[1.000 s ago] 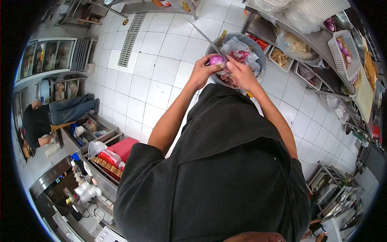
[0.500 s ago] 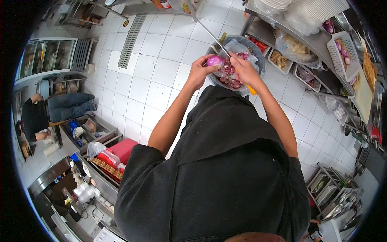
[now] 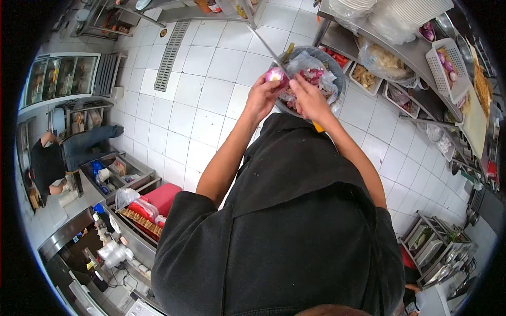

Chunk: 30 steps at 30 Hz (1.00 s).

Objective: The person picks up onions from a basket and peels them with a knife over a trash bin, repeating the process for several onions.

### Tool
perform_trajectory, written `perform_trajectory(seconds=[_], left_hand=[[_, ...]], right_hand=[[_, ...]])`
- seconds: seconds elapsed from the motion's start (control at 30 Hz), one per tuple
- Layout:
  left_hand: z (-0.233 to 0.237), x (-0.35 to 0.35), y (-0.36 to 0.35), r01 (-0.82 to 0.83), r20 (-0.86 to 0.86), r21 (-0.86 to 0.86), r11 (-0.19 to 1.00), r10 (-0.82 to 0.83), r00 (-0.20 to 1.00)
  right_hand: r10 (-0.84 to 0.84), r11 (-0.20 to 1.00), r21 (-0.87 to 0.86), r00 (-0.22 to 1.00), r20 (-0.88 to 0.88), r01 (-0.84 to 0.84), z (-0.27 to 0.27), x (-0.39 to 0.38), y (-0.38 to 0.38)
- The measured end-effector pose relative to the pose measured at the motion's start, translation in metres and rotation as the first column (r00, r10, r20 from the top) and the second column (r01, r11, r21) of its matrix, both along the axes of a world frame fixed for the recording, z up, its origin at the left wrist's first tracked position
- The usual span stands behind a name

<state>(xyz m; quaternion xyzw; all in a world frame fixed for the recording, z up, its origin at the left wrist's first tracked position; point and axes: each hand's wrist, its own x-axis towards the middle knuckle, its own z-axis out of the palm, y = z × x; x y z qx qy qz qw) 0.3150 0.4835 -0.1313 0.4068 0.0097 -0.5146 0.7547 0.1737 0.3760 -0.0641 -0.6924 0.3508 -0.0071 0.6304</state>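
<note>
My left hand is closed around a red onion, whose pale root or cut end faces up. In my right hand is a knife; its long blade points up and left, its edge beside the onion. A bit of yellow-orange handle shows below the right palm. Both hands are over a grey bin lined with clear plastic and holding purple onion skins. The blade partly covers the onion's right side.
At the right, a steel shelf unit carries a white basket of onions, stacked white bowls and trays of food. A floor drain grate lies in the white tiles. Another person stands at a counter far left.
The onion has turned so its pale end shows. My right hand has moved slightly down and left, bringing the blade closer to the onion. The other person's legs have shifted.
</note>
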Motion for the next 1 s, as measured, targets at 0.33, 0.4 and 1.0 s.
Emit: perform_trajectory(seconds=[0.33, 0.4, 1.0], left_hand=[[-0.004, -0.005, -0.008, -0.001, 0.315, 0.108, 0.994, -0.033, 0.949], [-0.005, -0.005, -0.007, -0.014, 0.3, 0.113, 0.994, -0.021, 0.954], [0.01, 0.004, 0.005, 0.029, 0.142, 0.067, 0.997, -0.038, 0.989]], right_hand=[[0.066, 0.96, -0.275, 0.997, 0.029, -0.055, -0.011, 0.0, 0.006], [0.081, 0.953, -0.294, 0.996, 0.021, -0.072, -0.009, 0.0, 0.005], [-0.009, 0.968, 0.247, 0.989, -0.148, 0.046, -0.065, 0.009, -0.068]])
